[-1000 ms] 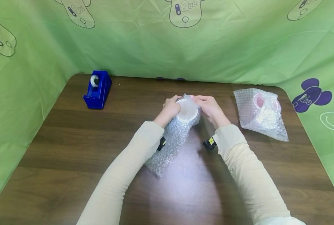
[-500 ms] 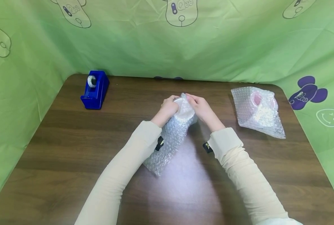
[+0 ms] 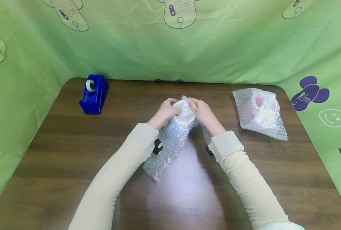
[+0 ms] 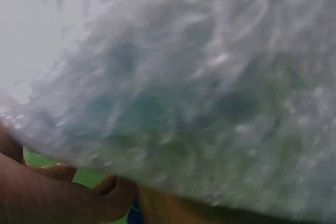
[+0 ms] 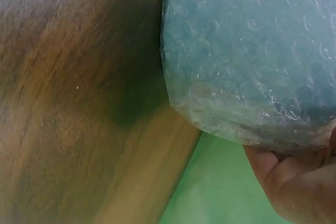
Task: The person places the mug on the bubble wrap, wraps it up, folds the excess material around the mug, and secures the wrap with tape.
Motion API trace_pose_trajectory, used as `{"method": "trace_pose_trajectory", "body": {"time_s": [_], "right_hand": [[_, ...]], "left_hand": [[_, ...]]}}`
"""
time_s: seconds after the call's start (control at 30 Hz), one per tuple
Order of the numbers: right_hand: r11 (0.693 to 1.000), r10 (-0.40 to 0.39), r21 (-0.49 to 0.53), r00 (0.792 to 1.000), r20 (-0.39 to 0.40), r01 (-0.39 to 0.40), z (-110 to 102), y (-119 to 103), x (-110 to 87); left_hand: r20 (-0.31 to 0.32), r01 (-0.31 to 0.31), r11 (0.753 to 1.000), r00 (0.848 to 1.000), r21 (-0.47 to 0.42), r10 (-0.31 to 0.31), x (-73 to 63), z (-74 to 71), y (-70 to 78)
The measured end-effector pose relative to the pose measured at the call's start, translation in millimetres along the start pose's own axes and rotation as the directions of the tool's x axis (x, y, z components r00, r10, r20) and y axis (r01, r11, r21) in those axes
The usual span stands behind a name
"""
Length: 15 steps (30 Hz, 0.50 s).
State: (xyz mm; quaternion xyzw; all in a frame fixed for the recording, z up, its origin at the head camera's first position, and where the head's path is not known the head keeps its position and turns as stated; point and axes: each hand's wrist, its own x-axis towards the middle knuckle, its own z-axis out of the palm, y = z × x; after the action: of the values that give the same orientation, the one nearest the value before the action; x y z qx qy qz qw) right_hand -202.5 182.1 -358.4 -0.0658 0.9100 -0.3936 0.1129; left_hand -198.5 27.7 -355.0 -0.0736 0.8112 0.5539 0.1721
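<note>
While two cream sleeves (image 3: 110, 182) enter from the lower edge of the head view, one bubble-wrap bundle (image 3: 173, 137) occupies the middle of the frame, set aslant, its tail toward the lower centre and a round whitish end (image 3: 186, 113) at the top. Left hand (image 3: 166, 111): at the left of that round end, fingers curled, gripping the wrap. Right hand (image 3: 203, 113): at its upper right, thumb and fingers pinching the wrap's top edge. Contents, seen through the film in the right wrist view: pale blue-green, form unclear; the left wrist view is mostly blurred film, with curled fingers at lower left. Black wrist device, two: one at each cuff, the left (image 3: 157, 147) and the right (image 3: 209, 150). Blue tape dispenser (image 3: 97, 99), upper left, holding a whitish roll (image 3: 88, 85). Second bubble-wrap packet (image 3: 248, 119), right of centre, with a pink item (image 3: 258, 100) showing through. Table (image 3: 274, 175), brown, wood-grained, with rounded far corners. Backdrop (image 3: 124, 54), green cloth, printed with outlined and purple figures, spanning the top and both sides.
</note>
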Motion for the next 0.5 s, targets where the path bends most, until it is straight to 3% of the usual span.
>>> {"method": "trace_pose_trajectory", "body": {"time_s": [0.13, 0.23, 0.37, 0.5], "right_hand": [[1.0, -0.009, -0.026, 1.0, -0.002, 0.009, 0.9, -0.2, 0.6], [0.999, -0.019, -0.038, 1.0, -0.01, 0.019, 1.4, -1.1, 0.2], [0.999, -0.025, -0.046, 1.0, -0.018, 0.024, 1.8, -0.6, -0.3], [0.998, -0.037, -0.048, 0.999, -0.014, 0.036, 1.3, 0.6, -0.3]], "left_hand": [[0.025, 0.006, 1.0, 1.0, -0.023, -0.005, -8.1, -10.2, 9.3], [0.044, -0.013, 1.0, 0.999, 0.026, 0.012, -18.2, -24.8, 15.3], [0.119, -0.056, 0.976, 0.992, 0.211, 0.031, -33.3, -49.2, 9.8], [0.261, -0.094, 0.929, 0.965, 0.357, -0.003, -46.6, -65.1, -11.4]]}}
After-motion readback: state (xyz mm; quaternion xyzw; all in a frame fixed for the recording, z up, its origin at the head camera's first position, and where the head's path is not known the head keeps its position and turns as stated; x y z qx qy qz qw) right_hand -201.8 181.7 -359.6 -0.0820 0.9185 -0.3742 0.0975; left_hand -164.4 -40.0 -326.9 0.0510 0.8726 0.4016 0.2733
